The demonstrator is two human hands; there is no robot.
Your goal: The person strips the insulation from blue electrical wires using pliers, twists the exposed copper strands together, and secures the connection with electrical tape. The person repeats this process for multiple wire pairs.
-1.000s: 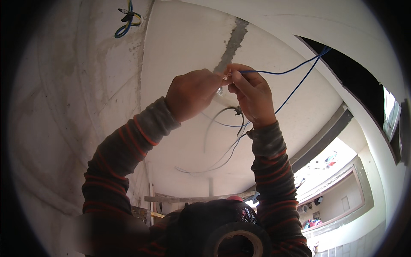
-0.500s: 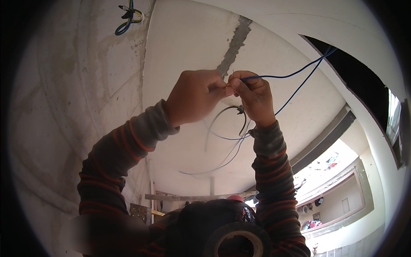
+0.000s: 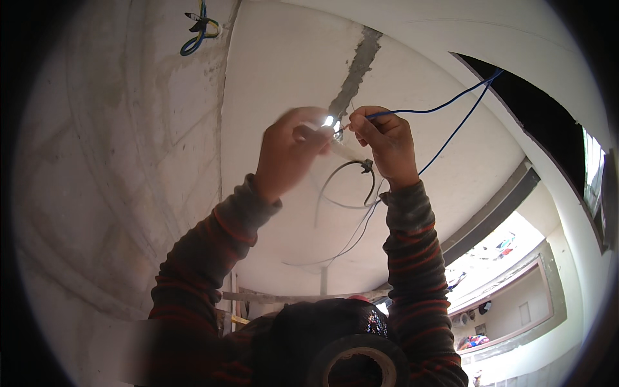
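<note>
My right hand [image 3: 390, 145] pinches a blue wire [image 3: 425, 111] near its end, where copper-coloured strands show faintly between the hands. My left hand [image 3: 284, 151] is raised just left of it, blurred, its fingers curled near that end; whether they grip anything cannot be told. A small bright white spot [image 3: 329, 121] shows at those fingertips. Below and between the hands hang a dark looped cable [image 3: 338, 166] and thinner wires [image 3: 345, 248]. A second blue wire [image 3: 454, 132] runs down from the dark opening behind my right hand.
Overhead is a white ceiling [image 3: 277, 77] with a rough grey strip [image 3: 361, 58] and a dark opening [image 3: 529, 106]. Bundled blue and yellow wires [image 3: 200, 35] hang at upper left beside a patchy wall [image 3: 116, 161]. A tape roll [image 3: 390, 364] is at the bottom; a bright doorway [image 3: 496, 251] is at right.
My left hand and forearm have shifted to the right and the fingers have drawn back from the wire end, exposing the bright spot. My right hand has stayed nearly in place, pinching the blue wire.
</note>
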